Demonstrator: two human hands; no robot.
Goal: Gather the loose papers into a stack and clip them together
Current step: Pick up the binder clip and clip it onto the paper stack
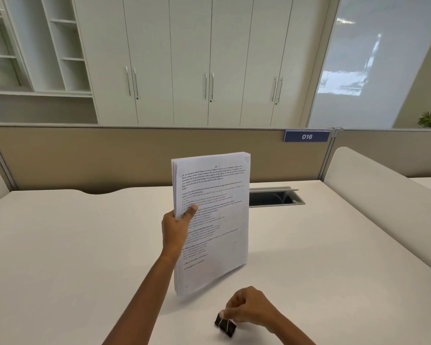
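Two grips: left hand (176,229) holds paper stack (217,220), right hand (249,307) pinches binder clip (225,326)

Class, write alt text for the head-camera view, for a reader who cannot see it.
A person's left hand holds a stack of printed papers upright over a white desk. The right hand pinches a black binder clip by its wire handle, just below the stack.

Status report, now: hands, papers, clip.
Left hand grips paper stack upright over desk. Right hand pinches binder clip, not yet on stack. Nothing between them.
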